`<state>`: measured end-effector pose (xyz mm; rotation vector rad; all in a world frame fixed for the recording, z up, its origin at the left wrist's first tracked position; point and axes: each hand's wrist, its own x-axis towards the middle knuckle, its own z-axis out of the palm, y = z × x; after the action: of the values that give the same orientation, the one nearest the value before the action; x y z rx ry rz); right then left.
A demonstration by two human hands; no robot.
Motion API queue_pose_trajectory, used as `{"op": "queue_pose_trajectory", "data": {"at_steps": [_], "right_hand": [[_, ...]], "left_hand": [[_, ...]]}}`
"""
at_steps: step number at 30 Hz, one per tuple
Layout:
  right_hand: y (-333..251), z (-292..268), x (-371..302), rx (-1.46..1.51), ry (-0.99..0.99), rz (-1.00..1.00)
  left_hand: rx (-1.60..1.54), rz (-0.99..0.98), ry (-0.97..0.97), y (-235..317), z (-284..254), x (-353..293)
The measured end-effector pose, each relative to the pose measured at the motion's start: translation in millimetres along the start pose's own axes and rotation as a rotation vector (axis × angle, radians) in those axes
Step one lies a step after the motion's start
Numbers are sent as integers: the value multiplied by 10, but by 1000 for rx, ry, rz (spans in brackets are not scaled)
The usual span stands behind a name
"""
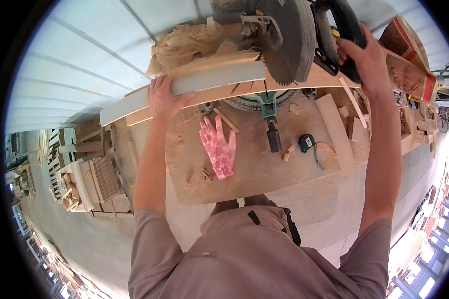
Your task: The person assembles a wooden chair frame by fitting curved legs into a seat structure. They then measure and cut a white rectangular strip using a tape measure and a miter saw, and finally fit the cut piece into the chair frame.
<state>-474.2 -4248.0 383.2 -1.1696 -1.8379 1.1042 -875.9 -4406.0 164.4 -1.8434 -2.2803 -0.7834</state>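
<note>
My left hand (165, 98) grips a long pale-faced wooden board (219, 78), its fingers over the top and the thumb along the front. The board lies across the miter saw's base, its right end close to the blade. My right hand (368, 62) is wrapped round the black saw handle (348, 27) at the upper right. Between the hands stands the large round saw blade (288, 47), its toothed lower edge just beyond the board's cut end. Below it are the green table arm and black knob (274, 140) of the miter saw.
A pink patterned glove (218, 148), a green tape measure (306, 143), a loose plank (336, 132) and several offcuts lie on the dusty bench (209, 192). A dust bag (184, 45) sits behind the board. A pallet of stacked wood (104, 182) stands at the left.
</note>
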Motion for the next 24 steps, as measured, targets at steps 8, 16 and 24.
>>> {"op": "queue_pose_trajectory", "data": {"at_steps": [8, 16, 24], "right_hand": [[263, 223, -438, 10, 107, -38], [266, 207, -491, -61, 165, -35], [26, 365, -657, -314, 201, -93]], "left_hand": [[27, 16, 13, -30, 41, -11], [109, 39, 4, 14, 67, 20], [110, 101, -28, -114, 224, -34]]}}
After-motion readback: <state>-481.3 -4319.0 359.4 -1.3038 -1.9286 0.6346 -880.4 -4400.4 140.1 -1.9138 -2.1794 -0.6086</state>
